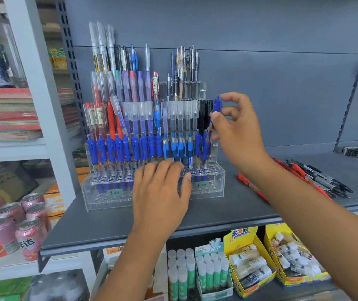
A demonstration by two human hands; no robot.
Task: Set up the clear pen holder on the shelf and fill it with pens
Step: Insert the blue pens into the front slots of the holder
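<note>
Currently, the right grip pinches a blue pen between thumb and forefinger, the other fingers loosely spread. The pen stands nearly upright at the right end of the clear pen holder. The left grip lies flat, fingers straight, on the holder's lower front tiers, holding nothing. The holder stands toward the left edge of the shelf. Loose red and black pens lie near the right edge.
</note>
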